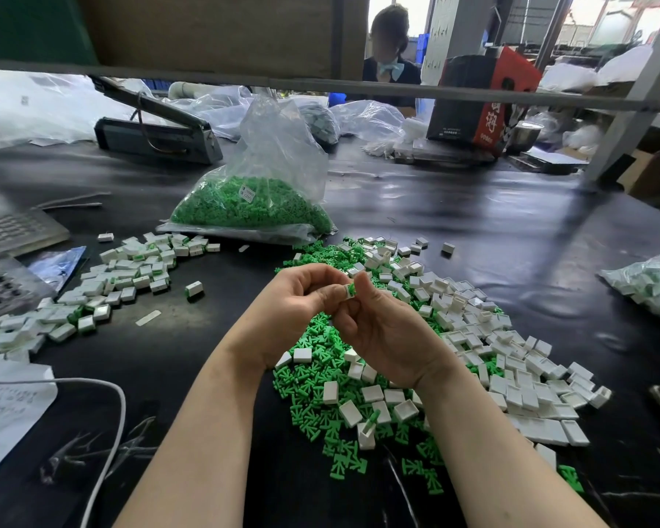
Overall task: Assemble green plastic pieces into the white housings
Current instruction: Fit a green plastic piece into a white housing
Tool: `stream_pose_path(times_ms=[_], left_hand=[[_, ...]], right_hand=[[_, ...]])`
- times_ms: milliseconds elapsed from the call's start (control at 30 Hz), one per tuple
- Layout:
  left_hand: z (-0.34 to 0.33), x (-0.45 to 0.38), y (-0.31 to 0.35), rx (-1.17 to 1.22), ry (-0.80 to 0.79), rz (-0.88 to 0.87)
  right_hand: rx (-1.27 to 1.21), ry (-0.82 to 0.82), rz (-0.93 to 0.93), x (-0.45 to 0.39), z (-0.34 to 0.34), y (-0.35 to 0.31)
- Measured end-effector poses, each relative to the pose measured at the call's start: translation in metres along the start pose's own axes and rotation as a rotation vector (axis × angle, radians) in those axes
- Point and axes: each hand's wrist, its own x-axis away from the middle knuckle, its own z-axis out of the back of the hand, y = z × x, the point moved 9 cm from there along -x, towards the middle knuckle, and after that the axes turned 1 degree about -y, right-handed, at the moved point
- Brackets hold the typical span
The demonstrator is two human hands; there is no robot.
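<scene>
Above the middle of the black table, my left hand [298, 299] and my right hand [382, 329] meet fingertip to fingertip. Between them they pinch a small white housing with a green piece [350, 290] showing at its end. Under my hands lies a heap of loose green pieces [321, 394] mixed with empty white housings [519, 360] that spread off to the right. A pile of housings with green showing [130, 276] lies to the left.
A clear bag of green pieces [256, 200] stands behind the heaps. A bag of white parts [652, 287] lies at the right edge. A white cable [107, 424] and papers [8, 413] lie front left, a sealer machine [157, 135] back left. A person sits beyond the table.
</scene>
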Motion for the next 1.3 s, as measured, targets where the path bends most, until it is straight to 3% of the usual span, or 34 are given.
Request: stream_pose_path(times_ms=[1000, 1300], left_hand=[[0.003, -0.002, -0.002, 0.074, 0.040, -0.018], [0.001, -0.002, 0.002, -0.020, 0.122, -0.010]], right_hand=[[-0.030, 0.010, -0.029, -0.001, -0.002, -0.002], [0.271, 0.124, 0.034, 0.000, 0.014, -0.011]])
